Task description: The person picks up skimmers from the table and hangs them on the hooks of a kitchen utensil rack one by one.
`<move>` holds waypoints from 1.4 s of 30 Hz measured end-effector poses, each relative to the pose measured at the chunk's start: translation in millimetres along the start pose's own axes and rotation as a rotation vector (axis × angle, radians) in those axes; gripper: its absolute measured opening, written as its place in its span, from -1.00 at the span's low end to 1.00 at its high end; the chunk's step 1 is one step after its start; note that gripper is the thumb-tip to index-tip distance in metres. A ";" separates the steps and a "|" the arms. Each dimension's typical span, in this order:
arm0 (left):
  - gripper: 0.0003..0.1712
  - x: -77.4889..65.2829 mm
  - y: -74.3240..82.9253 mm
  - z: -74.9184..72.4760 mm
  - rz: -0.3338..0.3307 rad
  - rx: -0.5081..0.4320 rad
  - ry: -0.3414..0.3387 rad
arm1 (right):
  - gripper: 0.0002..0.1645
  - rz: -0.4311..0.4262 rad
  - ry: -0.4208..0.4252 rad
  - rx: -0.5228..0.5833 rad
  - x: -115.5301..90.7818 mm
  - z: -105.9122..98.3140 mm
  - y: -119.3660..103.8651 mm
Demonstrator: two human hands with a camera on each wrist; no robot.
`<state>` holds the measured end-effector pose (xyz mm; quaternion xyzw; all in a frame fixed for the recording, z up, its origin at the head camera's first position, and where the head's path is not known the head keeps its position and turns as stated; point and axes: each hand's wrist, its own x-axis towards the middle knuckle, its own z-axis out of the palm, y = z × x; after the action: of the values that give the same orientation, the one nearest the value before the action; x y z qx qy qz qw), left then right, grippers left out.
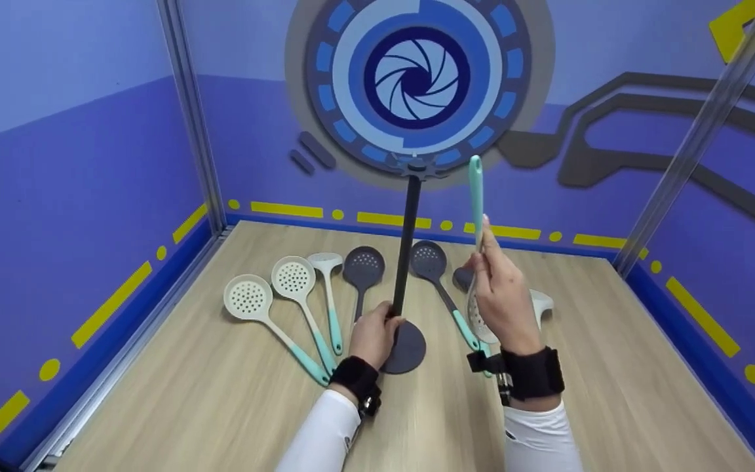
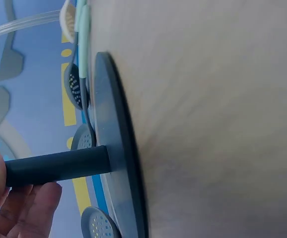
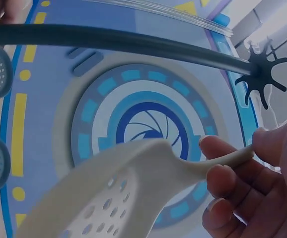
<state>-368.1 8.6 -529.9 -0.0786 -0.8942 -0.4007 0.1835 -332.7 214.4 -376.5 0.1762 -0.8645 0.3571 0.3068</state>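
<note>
My left hand point(image 1: 372, 334) grips the black pole point(image 1: 407, 242) of a utensil stand low down, just above its round base point(image 1: 410, 351), which rests on the table. Spread hooks point(image 1: 417, 169) top the pole. To the right of it, my right hand point(image 1: 505, 295) pinches a cream skimmer point(image 3: 148, 173) between thumb and fingers. Its mint handle point(image 1: 476, 190) points upward, its end about level with the hooks, and the perforated head hangs below my hand. In the right wrist view, the hooks point(image 3: 261, 74) carry nothing.
Left of the stand lie two cream skimmers point(image 1: 248, 298), a cream ladle point(image 1: 326, 262) and a dark skimmer point(image 1: 364, 265). Another dark skimmer point(image 1: 428, 261) lies right of the pole. A cream ladle point(image 1: 541, 303) is partly behind my right hand. Printed panels wall the table point(image 1: 613, 393).
</note>
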 end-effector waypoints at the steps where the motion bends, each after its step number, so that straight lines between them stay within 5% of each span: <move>1: -0.72 0.0 0.8 0.2 0.005 0.003 -0.005 | -0.31 0.001 0.005 -0.004 -1.1 -0.5 -0.5; 19: -0.69 4.0 -1.5 -1.7 0.008 0.008 -0.017 | -0.33 -0.077 -0.076 -0.017 -4.0 7.2 -11.1; 42: -0.70 3.5 -5.0 -0.6 0.023 -0.027 -0.039 | -0.30 -0.015 -0.156 -0.009 -8.2 21.2 -10.2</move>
<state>-372.6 4.8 -531.6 -0.0992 -0.8912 -0.4088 0.1696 -329.7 192.7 -388.4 0.2087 -0.8859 0.3362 0.2421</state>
